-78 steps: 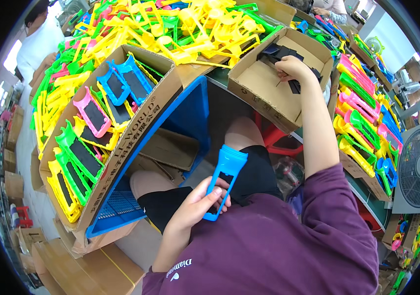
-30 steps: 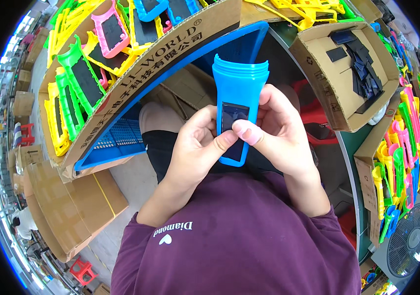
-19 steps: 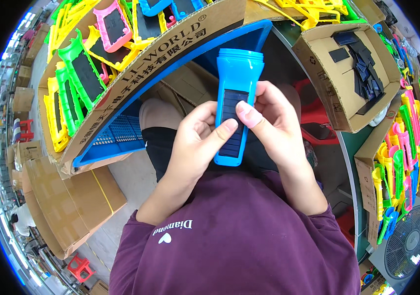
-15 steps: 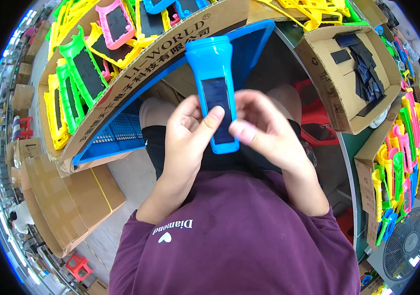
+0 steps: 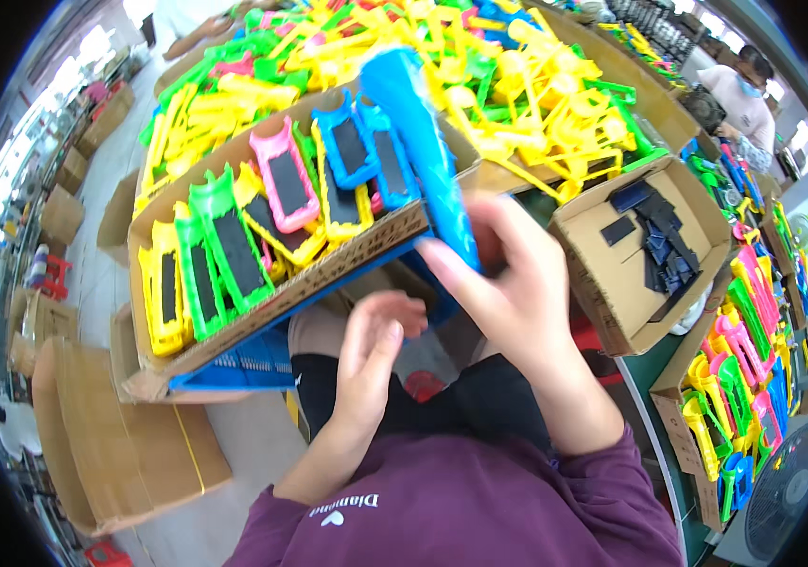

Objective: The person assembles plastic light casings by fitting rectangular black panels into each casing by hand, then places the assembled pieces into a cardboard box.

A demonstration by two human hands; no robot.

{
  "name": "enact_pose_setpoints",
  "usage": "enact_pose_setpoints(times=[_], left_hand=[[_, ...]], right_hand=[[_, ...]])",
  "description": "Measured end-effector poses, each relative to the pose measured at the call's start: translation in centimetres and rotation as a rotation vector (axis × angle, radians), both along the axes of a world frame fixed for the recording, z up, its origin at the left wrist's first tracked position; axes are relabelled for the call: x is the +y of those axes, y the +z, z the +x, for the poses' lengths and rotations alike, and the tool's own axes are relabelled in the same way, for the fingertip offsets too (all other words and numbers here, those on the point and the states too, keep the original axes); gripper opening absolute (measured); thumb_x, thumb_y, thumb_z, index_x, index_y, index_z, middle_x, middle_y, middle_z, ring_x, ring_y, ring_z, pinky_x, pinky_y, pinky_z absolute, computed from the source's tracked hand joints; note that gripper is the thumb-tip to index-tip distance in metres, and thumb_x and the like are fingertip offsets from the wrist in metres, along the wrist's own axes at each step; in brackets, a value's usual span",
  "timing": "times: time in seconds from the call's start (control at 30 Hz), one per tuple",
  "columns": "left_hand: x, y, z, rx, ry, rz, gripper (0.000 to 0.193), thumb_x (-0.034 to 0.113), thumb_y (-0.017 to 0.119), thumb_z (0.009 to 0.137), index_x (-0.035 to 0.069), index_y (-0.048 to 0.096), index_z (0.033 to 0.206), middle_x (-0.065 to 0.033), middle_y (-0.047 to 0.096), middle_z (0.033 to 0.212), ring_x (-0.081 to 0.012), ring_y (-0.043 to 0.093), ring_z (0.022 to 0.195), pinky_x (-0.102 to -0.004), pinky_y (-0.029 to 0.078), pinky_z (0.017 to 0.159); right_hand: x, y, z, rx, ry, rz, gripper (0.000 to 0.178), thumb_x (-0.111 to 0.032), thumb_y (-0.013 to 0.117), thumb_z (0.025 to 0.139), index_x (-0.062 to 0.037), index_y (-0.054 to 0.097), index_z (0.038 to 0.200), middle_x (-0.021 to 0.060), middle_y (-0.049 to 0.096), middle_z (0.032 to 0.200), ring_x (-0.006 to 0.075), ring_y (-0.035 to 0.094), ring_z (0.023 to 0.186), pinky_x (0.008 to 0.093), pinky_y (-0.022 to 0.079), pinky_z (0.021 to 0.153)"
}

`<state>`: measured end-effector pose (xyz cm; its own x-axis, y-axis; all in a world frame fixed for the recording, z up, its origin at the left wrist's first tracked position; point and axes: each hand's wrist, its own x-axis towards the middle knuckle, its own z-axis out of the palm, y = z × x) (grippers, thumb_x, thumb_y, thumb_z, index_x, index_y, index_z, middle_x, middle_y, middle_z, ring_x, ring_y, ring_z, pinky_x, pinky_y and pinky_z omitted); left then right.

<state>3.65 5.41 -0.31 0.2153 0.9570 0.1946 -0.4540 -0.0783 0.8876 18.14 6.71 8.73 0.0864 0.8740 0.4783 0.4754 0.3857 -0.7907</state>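
Note:
My right hand (image 5: 525,293) grips the lower end of a blue torch-shaped plastic casing (image 5: 434,165), which is tilted upward and reaches over the right end of a carton. Its panel side is turned from view. Below it, over my lap, my left hand (image 5: 371,350) is off the casing, with loosely bent fingers and nothing in them. Inside that carton (image 5: 286,300), yellow, green, pink and blue casings (image 5: 283,180) stand in a row, each with a dark rectangular panel set in it.
Loose, mostly yellow and green plastic parts (image 5: 517,94) are heaped behind the carton. To the right, a shallow cardboard box (image 5: 602,283) holds dark flat panels (image 5: 673,250). Beyond are a box of coloured parts (image 5: 739,369), a grey fan (image 5: 791,482) and a co-worker (image 5: 744,104).
My left hand has let go of the blue casing. The right hand has carried it up to the carton's edge and turned its panel side away. The view has shifted toward the heap.

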Motion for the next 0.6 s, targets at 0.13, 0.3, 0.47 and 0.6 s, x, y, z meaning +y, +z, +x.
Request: enact_pose_setpoints(times=[0.13, 0.3, 0.47, 0.6], left_hand=[[-0.7, -0.1, 0.0, 0.144, -0.202, -0.083, 0.024, 0.017, 0.048, 0.088, 0.001, 0.045, 0.106, -0.0083, 0.054, 0.098, -0.0142, 0.052, 0.087, -0.0258, 0.040, 0.079], [-0.6, -0.4, -3.8, 0.203, -0.043, -0.092, 0.015, 0.007, 0.047, 0.086, 0.001, 0.049, 0.099, -0.0073, 0.055, 0.093, -0.0130, 0.055, 0.082, -0.0252, 0.043, 0.075], [-1.4, -1.8, -7.1, 0.259, 0.071, -0.148, 0.012, 0.003, 0.046, 0.085, -0.001, 0.049, 0.096, -0.0080, 0.055, 0.087, -0.0126, 0.054, 0.076, -0.0244, 0.043, 0.071], [-1.6, -2.0, -7.4, 0.299, 0.113, -0.211, 0.011, 0.006, 0.046, 0.084, 0.002, 0.049, 0.093, -0.0081, 0.056, 0.084, -0.0138, 0.054, 0.074, -0.0249, 0.044, 0.068]], right_hand=[[7.5, 1.6, -2.3, -0.324, 0.140, 0.135, 0.034, -0.031, 0.060, 0.075, 0.0019, 0.054, 0.081, 0.0191, 0.056, 0.077, 0.0337, 0.055, 0.076, 0.0405, 0.044, 0.069], [15.4, 2.6, 1.1, -0.418, -0.108, 0.168, 0.031, -0.030, 0.052, 0.079, 0.0005, 0.059, 0.078, 0.0170, 0.059, 0.071, 0.0311, 0.058, 0.071, 0.0387, 0.046, 0.065], [25.2, -1.0, 9.4, -0.580, -0.560, -0.282, 0.033, -0.030, 0.052, 0.076, 0.0007, 0.062, 0.082, 0.0180, 0.062, 0.082, 0.0313, 0.059, 0.081, 0.0401, 0.046, 0.071], [27.4, -3.0, 9.2, -0.532, -0.572, -0.465, 0.037, -0.032, 0.052, 0.075, -0.0027, 0.061, 0.095, 0.0168, 0.059, 0.101, 0.0282, 0.057, 0.094, 0.0394, 0.046, 0.077]])
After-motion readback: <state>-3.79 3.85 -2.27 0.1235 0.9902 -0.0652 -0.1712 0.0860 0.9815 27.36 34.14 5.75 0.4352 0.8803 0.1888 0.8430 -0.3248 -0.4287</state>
